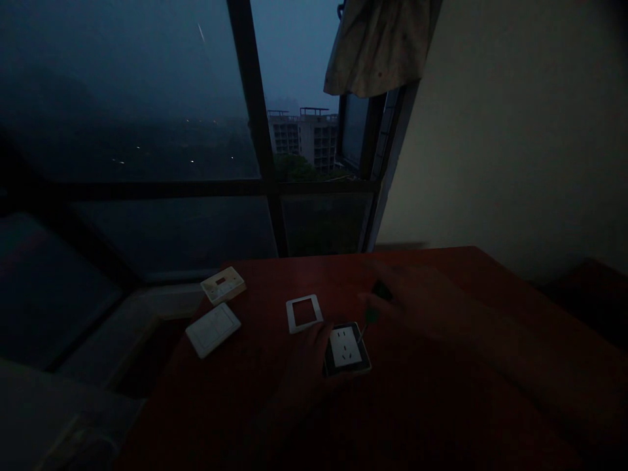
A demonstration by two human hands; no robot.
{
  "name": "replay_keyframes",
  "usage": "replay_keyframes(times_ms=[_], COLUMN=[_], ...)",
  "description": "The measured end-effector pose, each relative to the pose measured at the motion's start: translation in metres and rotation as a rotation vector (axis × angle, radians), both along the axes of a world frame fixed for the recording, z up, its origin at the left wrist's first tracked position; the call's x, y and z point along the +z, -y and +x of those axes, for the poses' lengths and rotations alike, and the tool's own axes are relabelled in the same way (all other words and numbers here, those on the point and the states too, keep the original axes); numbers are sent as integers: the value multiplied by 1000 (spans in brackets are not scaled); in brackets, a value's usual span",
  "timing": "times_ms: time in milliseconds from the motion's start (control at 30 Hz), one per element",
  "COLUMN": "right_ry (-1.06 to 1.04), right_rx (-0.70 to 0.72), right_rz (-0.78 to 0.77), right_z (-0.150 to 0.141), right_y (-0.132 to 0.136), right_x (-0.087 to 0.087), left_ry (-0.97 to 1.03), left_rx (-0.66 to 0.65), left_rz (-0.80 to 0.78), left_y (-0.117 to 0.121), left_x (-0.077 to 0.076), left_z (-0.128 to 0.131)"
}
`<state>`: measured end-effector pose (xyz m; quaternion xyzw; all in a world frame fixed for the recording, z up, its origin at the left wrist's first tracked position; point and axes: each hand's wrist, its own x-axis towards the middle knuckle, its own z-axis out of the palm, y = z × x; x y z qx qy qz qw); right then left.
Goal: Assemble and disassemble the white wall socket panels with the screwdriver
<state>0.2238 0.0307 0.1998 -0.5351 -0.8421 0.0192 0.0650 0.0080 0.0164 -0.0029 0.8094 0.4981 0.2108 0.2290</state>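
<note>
The room is very dark. My left hand point(307, 366) rests on the red table point(441, 405), fingers closed on the left edge of a white wall socket point(346, 348) in a dark frame. My right hand point(392, 297) grips a screwdriver point(370, 317) with a dark handle; its thin shaft points down at the socket's right side. A white square cover frame point(304, 313) lies just behind my left hand.
Two white switch plates lie at the table's left corner: one point(223, 284) farther back, one point(212, 329) nearer. A large window point(147, 131) fills the back, with a cloth point(380, 42) hanging at its top right. A pale wall point(515, 131) stands on the right.
</note>
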Motion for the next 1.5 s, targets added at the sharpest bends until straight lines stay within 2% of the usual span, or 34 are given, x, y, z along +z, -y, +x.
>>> replay_keyframes(times_ms=[100,300,333,433,500,567,667,733,900,967,1067,1133,1267,1333,1400,1500], right_ry=[45,-263,-247,-74,4,-30,-184,-228,-98,-147,-298,-295,-3,77,18,-203], right_rx=[-20,246,224,38,-18,27,188,240,78,120,276,289,49,2,57,228], right_rz=[19,-173,-164,-46,-4,-38,-123,-121,-41,-67,-163,-160,15,36,-13,-164], right_z=[0,6,6,7,7,8,10,9,5,4,5,6,6,7,8,11], right_y=[0,0,0,-2,-4,-4,-2,-2,-2,-1,2,3,-1,-3,-3,1], right_x=[0,4,4,-1,-4,-4,0,1,0,1,3,4,0,-1,1,6], left_ry=[-3,-20,-18,-13,-17,-25,-30,-22,-10,-8,-1,12,22,23,17,11], left_rx=[-15,-9,-12,-13,-11,-12,-20,-23,-11,-11,-9,-8,0,3,0,-4], left_rz=[2,8,8,8,9,6,-3,-1,15,19,13,9,-15,-21,-17,-1], left_y=[-1,-1,-1,-2,-3,-4,-5,-4,-2,-1,0,0,0,0,1,1], left_x=[-1,-2,-2,-1,-1,-2,-4,-4,-1,1,4,5,4,3,2,1], left_z=[-1,-1,-1,-1,0,0,0,-1,-1,0,0,1,1,1,0,0])
